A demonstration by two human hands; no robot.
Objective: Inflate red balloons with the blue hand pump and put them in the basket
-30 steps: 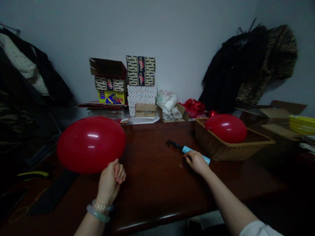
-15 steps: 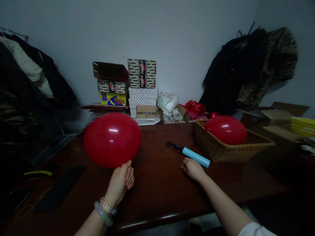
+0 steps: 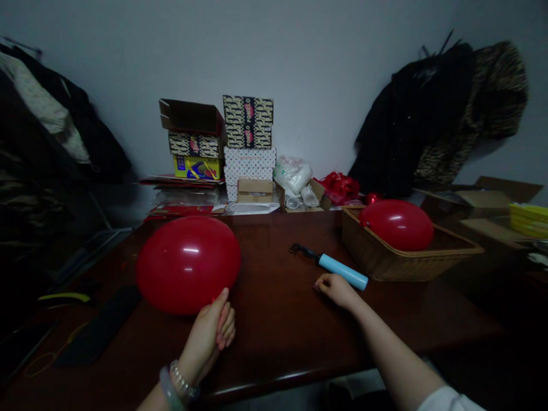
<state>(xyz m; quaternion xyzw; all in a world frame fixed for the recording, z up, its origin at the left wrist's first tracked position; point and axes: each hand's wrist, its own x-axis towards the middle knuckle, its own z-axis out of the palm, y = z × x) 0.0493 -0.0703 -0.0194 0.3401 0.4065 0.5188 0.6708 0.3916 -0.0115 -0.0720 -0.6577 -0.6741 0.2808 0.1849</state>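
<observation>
My left hand [image 3: 213,332] is closed around the neck of an inflated red balloon [image 3: 188,264], which stands above it over the dark wooden table [image 3: 278,337]. My right hand [image 3: 336,289] rests on the table with its fingers curled under, just in front of a light blue hand pump [image 3: 342,271] with a black nozzle. The hand lies beside the pump, not around it. Whatever its fingertips pinch is too small to make out. A second red balloon [image 3: 398,224] lies in a wicker basket [image 3: 385,265] to the right of the pump.
Stacked patterned boxes [image 3: 247,148], plastic bags [image 3: 292,174] and red ribbon [image 3: 340,187] line the back edge by the wall. Dark coats [image 3: 432,120] hang at the right. A black flat object [image 3: 98,331] and a yellow strip [image 3: 64,297] lie at the left.
My right hand has come off the blue pump and drawn back left onto the table. My left hand has carried the balloon rightward toward the middle.
</observation>
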